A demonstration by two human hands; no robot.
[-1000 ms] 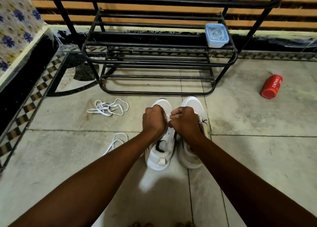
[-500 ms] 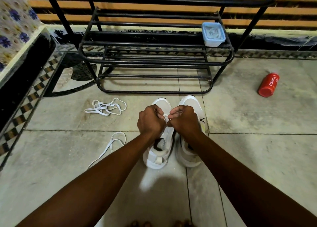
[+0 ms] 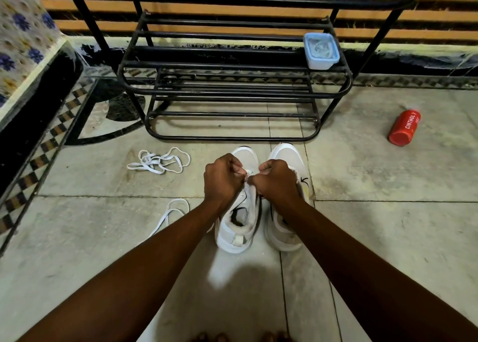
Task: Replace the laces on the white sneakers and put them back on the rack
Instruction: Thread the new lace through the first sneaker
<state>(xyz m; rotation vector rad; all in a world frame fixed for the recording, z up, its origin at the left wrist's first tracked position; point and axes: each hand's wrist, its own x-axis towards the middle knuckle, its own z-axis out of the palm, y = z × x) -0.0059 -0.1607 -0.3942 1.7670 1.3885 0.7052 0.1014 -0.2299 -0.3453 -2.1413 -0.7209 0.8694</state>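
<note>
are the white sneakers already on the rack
No, both white sneakers stand side by side on the floor tiles in front of the black rack.

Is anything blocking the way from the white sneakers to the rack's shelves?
Nothing visible does. The white sneakers stand on bare floor just in front of the rack. Its only load, a blue container, sits at the right end of one shelf.

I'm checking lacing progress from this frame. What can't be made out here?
- Head view: the lace at the left sneaker eyelets is hidden by the left hand and right hand.
- Blue container contents: too blurred.
- Rack top: cut off by the frame edge.
</note>
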